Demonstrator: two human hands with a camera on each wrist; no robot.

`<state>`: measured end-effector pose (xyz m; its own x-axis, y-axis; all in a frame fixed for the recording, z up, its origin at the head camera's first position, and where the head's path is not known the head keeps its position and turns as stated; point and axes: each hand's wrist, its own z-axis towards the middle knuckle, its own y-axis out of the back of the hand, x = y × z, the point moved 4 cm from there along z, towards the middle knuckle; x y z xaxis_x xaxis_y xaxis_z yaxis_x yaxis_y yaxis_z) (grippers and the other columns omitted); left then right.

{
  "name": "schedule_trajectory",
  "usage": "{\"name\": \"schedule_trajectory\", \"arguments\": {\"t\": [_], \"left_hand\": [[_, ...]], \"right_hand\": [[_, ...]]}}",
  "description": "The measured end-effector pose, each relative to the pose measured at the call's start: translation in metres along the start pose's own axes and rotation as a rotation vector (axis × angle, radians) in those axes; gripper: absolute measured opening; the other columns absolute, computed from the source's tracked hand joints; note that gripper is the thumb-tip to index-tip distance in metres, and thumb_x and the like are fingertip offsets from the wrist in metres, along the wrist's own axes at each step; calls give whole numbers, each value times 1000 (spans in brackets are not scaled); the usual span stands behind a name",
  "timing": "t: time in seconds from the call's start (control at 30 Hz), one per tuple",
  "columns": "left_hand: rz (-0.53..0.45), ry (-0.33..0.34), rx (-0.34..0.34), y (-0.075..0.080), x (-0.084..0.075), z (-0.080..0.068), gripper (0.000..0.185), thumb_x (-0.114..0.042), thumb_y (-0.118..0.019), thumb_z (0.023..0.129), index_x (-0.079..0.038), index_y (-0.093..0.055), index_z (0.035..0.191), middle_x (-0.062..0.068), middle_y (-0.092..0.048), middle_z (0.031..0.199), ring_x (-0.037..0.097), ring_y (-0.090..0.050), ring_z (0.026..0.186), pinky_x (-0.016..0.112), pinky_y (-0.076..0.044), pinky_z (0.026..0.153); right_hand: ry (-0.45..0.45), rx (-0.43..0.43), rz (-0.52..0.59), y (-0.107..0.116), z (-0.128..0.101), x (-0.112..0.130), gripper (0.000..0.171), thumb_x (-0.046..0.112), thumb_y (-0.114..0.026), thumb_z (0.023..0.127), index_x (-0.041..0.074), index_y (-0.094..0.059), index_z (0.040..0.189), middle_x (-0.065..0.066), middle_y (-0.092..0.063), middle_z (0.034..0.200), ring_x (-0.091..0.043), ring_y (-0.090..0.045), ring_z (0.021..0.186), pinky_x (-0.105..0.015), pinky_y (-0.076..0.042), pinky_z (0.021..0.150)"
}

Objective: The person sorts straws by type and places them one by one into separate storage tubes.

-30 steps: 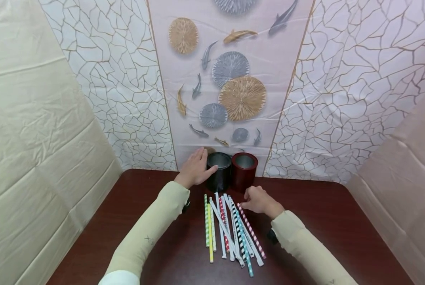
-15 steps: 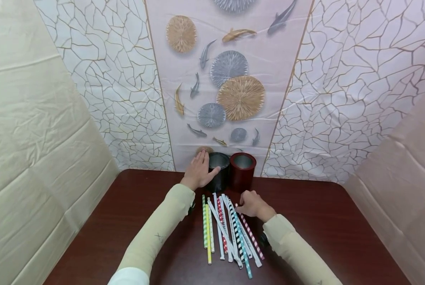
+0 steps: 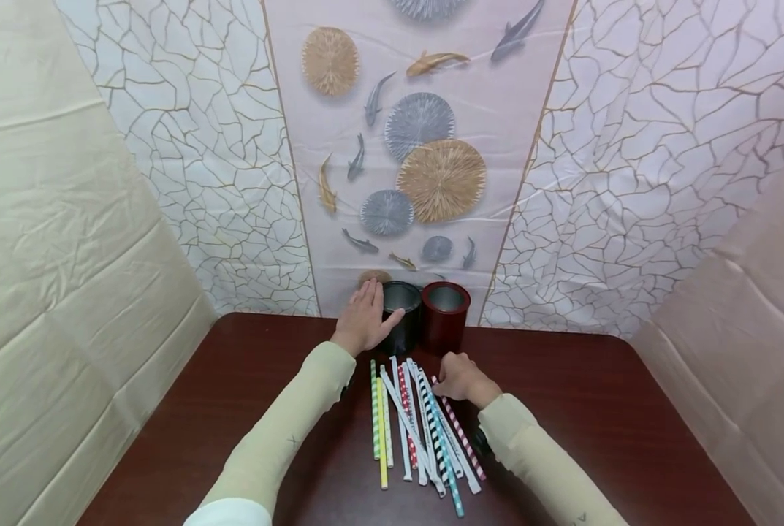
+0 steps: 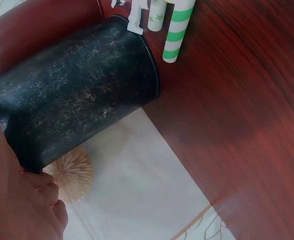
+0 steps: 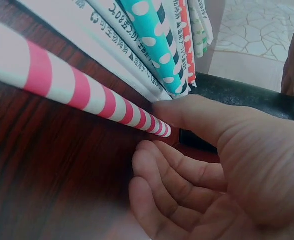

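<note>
My left hand (image 3: 363,318) lies along the left side of the black can (image 3: 401,337), fingers straight and thumb reaching across its front near the rim. A red can (image 3: 446,329) stands right beside it on the right. Below the cans lies a loose bundle of paper straws, several kinds together. My right hand (image 3: 464,378) is at the far end of the pink-and-white striped straw (image 5: 87,92), the rightmost one. In the right wrist view its thumb is above that straw end and its curved fingers below, spread apart.
Among the other straws are a yellow one (image 3: 383,446), a blue dotted one (image 3: 453,489), a green striped one (image 4: 176,35) and several in white wrappers. A patterned cloth wall (image 3: 424,248) rises behind the cans at the back edge of the brown table (image 3: 562,409).
My right hand has moved a little left and down, closer around the end of the pink striped straw. The left hand stays at the black can. The view has shifted slightly.
</note>
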<state>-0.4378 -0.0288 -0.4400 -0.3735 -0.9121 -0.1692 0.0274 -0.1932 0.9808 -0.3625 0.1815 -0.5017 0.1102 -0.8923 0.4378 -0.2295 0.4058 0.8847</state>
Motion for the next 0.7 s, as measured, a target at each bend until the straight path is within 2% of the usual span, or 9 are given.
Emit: {"name": "schedule_trajectory", "arguments": {"t": [0.13, 0.33, 0.6, 0.7], "left_hand": [[15, -16, 2, 4, -2, 0, 92, -69, -23, 109, -1, -10, 169, 18, -6, 179, 29, -7, 168, 44, -14, 136], [58, -15, 11, 6, -2, 0, 93, -70, -21, 109, -1, -10, 169, 17, -8, 179, 29, -9, 167, 43, -15, 136], [78, -7, 23, 3, 1, 2, 93, -70, -21, 108, -1, -10, 169, 17, -8, 179, 29, -9, 167, 44, -15, 136], [81, -8, 20, 3, 0, 2, 92, -70, -22, 109, -1, -11, 169, 18, -9, 178, 29, -10, 167, 44, -15, 136]], "right_hand": [[-28, -5, 9, 2, 0, 0, 55, 14, -78, 91, 17, -46, 46, 6, -33, 43, -11, -31, 40, -26, -32, 46], [-22, 6, 13, 1, 0, 0, 44, 15, -79, 91, 14, -60, 50, 3, -44, 46, -14, -45, 43, -27, -38, 48], [-5, 20, 54, 3, 0, 5, 57, 17, -78, 94, 17, -48, 45, 6, -35, 43, -11, -32, 40, -26, -34, 46], [12, 12, 75, 9, -4, 8, 57, 17, -76, 96, 17, -48, 45, 5, -36, 44, -11, -34, 40, -25, -34, 47]]}}
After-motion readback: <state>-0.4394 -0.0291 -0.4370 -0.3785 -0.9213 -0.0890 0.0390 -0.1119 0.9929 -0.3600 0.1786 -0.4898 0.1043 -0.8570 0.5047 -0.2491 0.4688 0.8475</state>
